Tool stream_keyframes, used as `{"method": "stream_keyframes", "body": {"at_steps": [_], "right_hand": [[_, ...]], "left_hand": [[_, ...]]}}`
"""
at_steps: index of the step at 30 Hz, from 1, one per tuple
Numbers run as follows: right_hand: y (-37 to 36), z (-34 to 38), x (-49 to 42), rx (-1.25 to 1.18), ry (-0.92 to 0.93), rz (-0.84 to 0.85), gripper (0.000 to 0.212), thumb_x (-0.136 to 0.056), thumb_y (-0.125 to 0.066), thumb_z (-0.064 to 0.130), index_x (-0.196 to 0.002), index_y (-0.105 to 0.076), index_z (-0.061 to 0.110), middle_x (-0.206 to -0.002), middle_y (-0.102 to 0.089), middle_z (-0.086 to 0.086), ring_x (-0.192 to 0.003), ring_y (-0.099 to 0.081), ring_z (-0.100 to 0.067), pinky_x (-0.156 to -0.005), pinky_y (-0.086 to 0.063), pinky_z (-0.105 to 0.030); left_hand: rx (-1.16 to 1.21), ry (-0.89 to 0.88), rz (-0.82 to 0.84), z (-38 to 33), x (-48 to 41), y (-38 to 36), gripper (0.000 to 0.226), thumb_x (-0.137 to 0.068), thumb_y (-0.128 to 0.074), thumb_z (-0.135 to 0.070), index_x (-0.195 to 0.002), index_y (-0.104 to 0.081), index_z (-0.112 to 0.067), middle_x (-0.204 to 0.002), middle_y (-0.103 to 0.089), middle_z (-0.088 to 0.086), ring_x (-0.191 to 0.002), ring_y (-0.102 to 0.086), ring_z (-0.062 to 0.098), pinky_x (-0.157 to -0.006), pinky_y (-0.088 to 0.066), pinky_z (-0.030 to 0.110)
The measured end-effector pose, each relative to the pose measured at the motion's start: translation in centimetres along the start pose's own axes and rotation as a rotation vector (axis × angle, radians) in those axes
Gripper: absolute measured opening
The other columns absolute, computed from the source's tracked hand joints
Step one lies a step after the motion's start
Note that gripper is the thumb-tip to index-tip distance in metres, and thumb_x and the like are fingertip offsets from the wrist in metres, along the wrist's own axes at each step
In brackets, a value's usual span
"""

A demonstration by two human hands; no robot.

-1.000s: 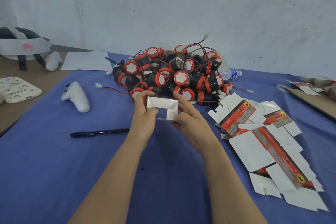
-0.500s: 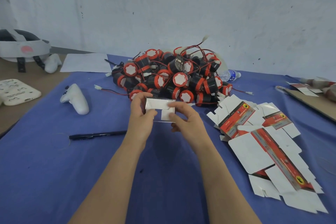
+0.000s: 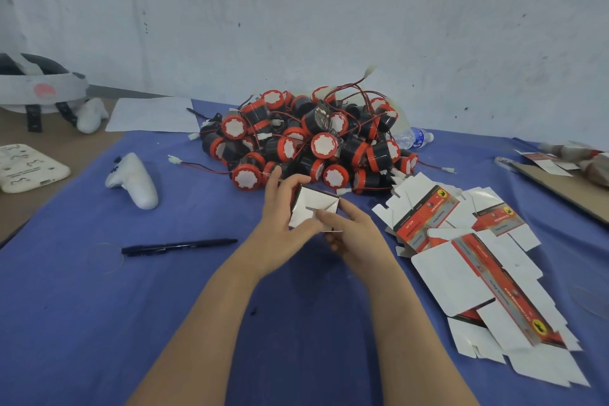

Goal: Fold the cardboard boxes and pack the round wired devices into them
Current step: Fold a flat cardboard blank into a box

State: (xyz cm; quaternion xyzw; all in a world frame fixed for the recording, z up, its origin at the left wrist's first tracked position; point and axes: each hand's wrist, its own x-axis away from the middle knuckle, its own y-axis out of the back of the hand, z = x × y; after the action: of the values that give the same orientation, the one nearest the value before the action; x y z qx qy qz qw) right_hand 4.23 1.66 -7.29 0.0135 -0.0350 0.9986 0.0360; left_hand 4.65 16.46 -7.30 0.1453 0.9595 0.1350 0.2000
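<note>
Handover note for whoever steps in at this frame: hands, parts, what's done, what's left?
Left hand grips the half-folded box from its left side; right hand holds its lower right edge, thumb on a flap.
Pile of round wired devices lies just behind the hands; flat box blanks lie to the right.
Done: one box partly formed. No device visibly packed.
Left: close its flaps, load a device, repeat.

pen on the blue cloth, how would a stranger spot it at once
Start at the blue cloth, then look left of the left hand. The pen lies flat there, nearer than the white controller. It is the only long, thin, black thing.
</note>
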Motion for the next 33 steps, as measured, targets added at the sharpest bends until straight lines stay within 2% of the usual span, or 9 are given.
{"method": "stream_keyframes", "body": {"at_steps": [3,5,7,10,15,19,23,28,33], "right_hand": [[0.3,0.0,-0.1,-0.076,-0.025,0.016,0.037,-0.089,-0.062,0.007,-0.125,-0.059,0.012,-0.093,-0.068,-0.013,-0.072,-0.050,-0.022,-0.058,-0.042,-0.025],[0.4,-0.1,-0.1,-0.098,-0.034,0.019,0.035,-0.090,-0.060,0.005,-0.125,-0.059,0.012,-0.095,-0.067,-0.014,-0.072,-0.051,-0.023,-0.058,-0.042,-0.026],[0.0,0.0,-0.2,-0.128,-0.039,0.022,0.030,-0.094,-0.055,0.007,-0.122,-0.061,0.013,-0.086,-0.062,-0.011,-0.057,-0.048,-0.014,-0.047,-0.040,-0.021],[-1.0,0.0,-0.2,-0.244,-0.032,0.072,0.024,-0.096,-0.055,0.029,-0.115,-0.066,0.019,-0.085,-0.062,-0.006,-0.050,-0.051,-0.012,-0.045,-0.043,-0.020],[-2.5,-0.6,-0.2,-0.171,0.077,0.121,0.033,-0.097,-0.055,0.024,-0.130,-0.053,0.024,-0.091,-0.066,-0.006,-0.062,-0.059,-0.012,-0.054,-0.050,-0.021],[-3.0,-1.1,-0.2,-0.081,0.133,0.016,0.030,-0.097,-0.055,0.020,-0.127,-0.053,0.024,-0.103,-0.067,-0.012,-0.067,-0.058,-0.013,-0.053,-0.048,-0.022],[-3.5,-1.5,-0.2,-0.051,0.137,-0.041,0.029,-0.096,-0.055,0.015,-0.123,-0.056,0.026,-0.097,-0.067,-0.006,-0.066,-0.055,-0.013,-0.051,-0.047,-0.023],[-3.7,-1.6,-0.3,-0.034,0.125,-0.079,0.033,-0.094,-0.056,0.012,-0.124,-0.054,0.026,-0.103,-0.067,-0.008,-0.063,-0.054,-0.011,-0.048,-0.045,-0.021],[-3.6,-1.5,-0.4,-0.092,0.119,-0.085,0.034,-0.093,-0.054,0.007,-0.121,-0.055,0.027,-0.084,-0.065,-0.001,-0.050,-0.047,-0.006,-0.044,-0.041,-0.020]], "left_hand": [[-0.038,-0.015,0.046,0.0,0.1,0.1,0.074,-0.073,-0.067,-0.058,-0.132,-0.025,-0.048,-0.152,0.011,-0.026,-0.112,-0.012,-0.040,-0.081,-0.032,-0.008],[-0.076,-0.058,-0.012,0.0,0.1,-0.1,0.075,-0.067,-0.064,-0.065,-0.130,-0.030,-0.045,-0.154,0.001,-0.019,-0.116,-0.008,-0.039,-0.085,-0.030,-0.007],[-0.116,-0.106,-0.196,0.1,-0.2,-0.5,0.050,-0.080,-0.066,-0.049,-0.121,-0.042,-0.035,-0.152,-0.022,-0.006,-0.137,-0.023,-0.008,-0.098,-0.038,0.011],[-0.144,-0.146,-0.481,0.5,-0.8,-0.3,0.021,-0.091,-0.063,-0.021,-0.108,-0.053,-0.015,-0.123,-0.050,0.006,-0.116,-0.049,0.019,-0.094,-0.046,0.040],[-0.072,-0.131,-0.466,0.7,-0.8,-0.8,0.029,-0.093,-0.057,-0.010,-0.119,-0.046,-0.014,-0.138,-0.035,0.005,-0.133,-0.030,0.003,-0.099,-0.036,0.009],[-0.033,-0.038,-0.429,0.8,-0.9,-1.3,0.040,-0.094,-0.051,-0.004,-0.130,-0.038,-0.013,-0.150,-0.018,0.008,-0.138,-0.027,0.019,-0.091,-0.045,0.009],[-0.035,0.005,-0.431,0.7,-0.8,-1.4,0.049,-0.090,-0.046,0.006,-0.134,-0.035,-0.014,-0.154,-0.011,0.003,-0.142,-0.019,0.015,-0.103,-0.039,0.022],[-0.031,0.012,-0.420,0.6,-0.8,-1.5,0.057,-0.088,-0.043,0.013,-0.137,-0.034,-0.014,-0.156,-0.008,0.001,-0.142,-0.016,0.011,-0.082,-0.030,-0.008],[-0.013,-0.024,-0.402,0.5,-0.6,-1.5,0.057,-0.085,-0.044,0.015,-0.133,-0.039,-0.016,-0.156,-0.012,0.003,-0.140,-0.019,0.011,-0.081,-0.030,-0.008]]}}
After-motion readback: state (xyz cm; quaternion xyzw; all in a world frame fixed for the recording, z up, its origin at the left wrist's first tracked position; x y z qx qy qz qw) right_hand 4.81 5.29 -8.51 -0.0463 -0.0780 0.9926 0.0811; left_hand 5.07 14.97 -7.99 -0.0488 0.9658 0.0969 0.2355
